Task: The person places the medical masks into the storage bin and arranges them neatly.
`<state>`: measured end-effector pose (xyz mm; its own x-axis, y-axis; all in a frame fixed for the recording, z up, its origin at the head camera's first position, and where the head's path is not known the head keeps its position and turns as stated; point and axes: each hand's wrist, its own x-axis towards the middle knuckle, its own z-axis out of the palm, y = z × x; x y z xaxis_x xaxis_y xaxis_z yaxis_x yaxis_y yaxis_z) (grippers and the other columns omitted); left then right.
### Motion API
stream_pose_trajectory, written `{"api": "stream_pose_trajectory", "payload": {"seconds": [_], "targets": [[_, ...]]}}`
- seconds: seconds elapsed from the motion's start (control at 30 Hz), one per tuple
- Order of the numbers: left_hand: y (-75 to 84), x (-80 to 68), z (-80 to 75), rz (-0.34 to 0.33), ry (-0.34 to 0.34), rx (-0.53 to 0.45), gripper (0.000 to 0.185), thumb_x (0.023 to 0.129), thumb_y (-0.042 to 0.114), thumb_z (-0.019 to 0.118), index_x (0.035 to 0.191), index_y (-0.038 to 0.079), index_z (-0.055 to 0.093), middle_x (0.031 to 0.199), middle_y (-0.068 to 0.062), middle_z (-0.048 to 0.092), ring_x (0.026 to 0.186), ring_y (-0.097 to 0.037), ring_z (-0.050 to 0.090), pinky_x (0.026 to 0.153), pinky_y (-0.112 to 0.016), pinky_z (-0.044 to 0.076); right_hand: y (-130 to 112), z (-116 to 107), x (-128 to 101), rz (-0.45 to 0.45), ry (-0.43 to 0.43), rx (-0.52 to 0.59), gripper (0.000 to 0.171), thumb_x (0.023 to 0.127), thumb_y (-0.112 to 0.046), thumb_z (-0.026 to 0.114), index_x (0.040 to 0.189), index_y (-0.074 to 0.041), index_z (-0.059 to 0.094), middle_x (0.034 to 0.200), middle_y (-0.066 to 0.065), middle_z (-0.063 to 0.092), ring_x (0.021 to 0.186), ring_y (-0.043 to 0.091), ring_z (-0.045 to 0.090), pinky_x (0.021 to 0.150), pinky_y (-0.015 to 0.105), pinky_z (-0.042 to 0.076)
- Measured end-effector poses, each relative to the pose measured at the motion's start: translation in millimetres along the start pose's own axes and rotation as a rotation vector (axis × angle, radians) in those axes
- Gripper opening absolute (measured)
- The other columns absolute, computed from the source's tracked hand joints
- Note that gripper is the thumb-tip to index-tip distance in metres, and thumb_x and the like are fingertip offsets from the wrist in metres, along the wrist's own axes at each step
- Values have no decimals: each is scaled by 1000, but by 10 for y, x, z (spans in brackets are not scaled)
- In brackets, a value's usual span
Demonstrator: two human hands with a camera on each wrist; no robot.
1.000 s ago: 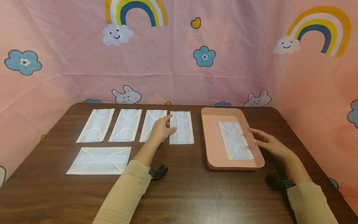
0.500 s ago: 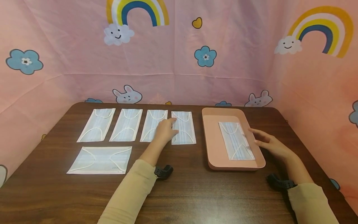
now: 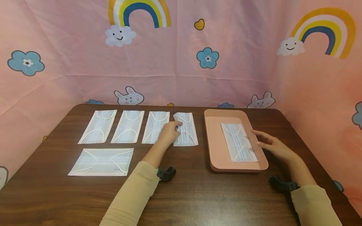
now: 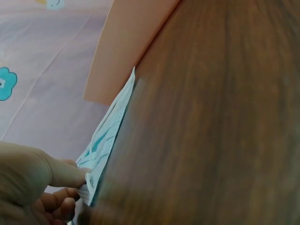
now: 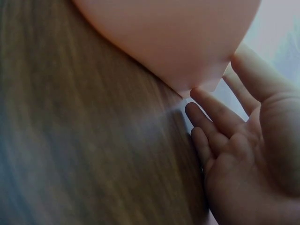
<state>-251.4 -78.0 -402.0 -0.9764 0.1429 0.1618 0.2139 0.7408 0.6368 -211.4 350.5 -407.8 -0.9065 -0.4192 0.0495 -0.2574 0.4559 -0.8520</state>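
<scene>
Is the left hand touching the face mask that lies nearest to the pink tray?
Touching. The left wrist view shows the left hand pinching the edge of the face mask, thumb pressed on it; the head view shows its corner lifted.

White pleated mask — left edge lifted (rightmost in row).
</scene>
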Motion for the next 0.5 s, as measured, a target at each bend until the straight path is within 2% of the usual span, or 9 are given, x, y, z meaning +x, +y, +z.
{"api": "stream_pose_trajectory", "payload": {"seconds": [0.07,0.13,0.23,0.33,0.4,0.5], "targets": [[-4,0,11,4,-2,-22,41,85,-4,64,125,4,63,67,-1,44,59,-14,38,54,-25,37,2,4,-8,1,2,-1,51,98,-10,53,146,-3,36,150,24,27,134,31,28,102,67,20],[-5,1,18,8,2,-40,41,84,-6,62,124,3,63,66,-1,43,56,-13,36,52,-24,34,1,7,-14,3,4,-10,51,98,-11,53,146,-3,36,150,24,28,133,24,30,102,64,23],[-7,7,21,18,21,-52,41,84,-8,62,123,2,64,65,0,44,55,-12,35,50,-23,33,-3,9,-18,12,7,-29,51,98,-12,53,146,-4,36,150,22,29,129,11,33,103,51,28],[-6,16,18,26,34,-66,40,83,-8,62,123,2,64,67,-2,46,54,-11,35,51,-23,35,-9,9,-13,13,5,-25,51,98,-13,53,146,-5,36,150,21,30,127,6,34,100,37,31],[-4,20,14,25,27,-83,41,84,-8,62,124,2,63,71,-5,51,53,-11,36,52,-24,37,-12,8,-12,9,6,-25,51,98,-13,53,146,-5,36,150,21,30,126,5,34,98,30,32],[-2,24,5,12,12,-108,43,83,-7,62,125,3,62,91,-11,62,56,-12,40,58,-25,43,-14,9,-10,-4,6,-20,51,98,-12,53,146,-5,36,150,21,30,126,2,33,95,20,33]]}}
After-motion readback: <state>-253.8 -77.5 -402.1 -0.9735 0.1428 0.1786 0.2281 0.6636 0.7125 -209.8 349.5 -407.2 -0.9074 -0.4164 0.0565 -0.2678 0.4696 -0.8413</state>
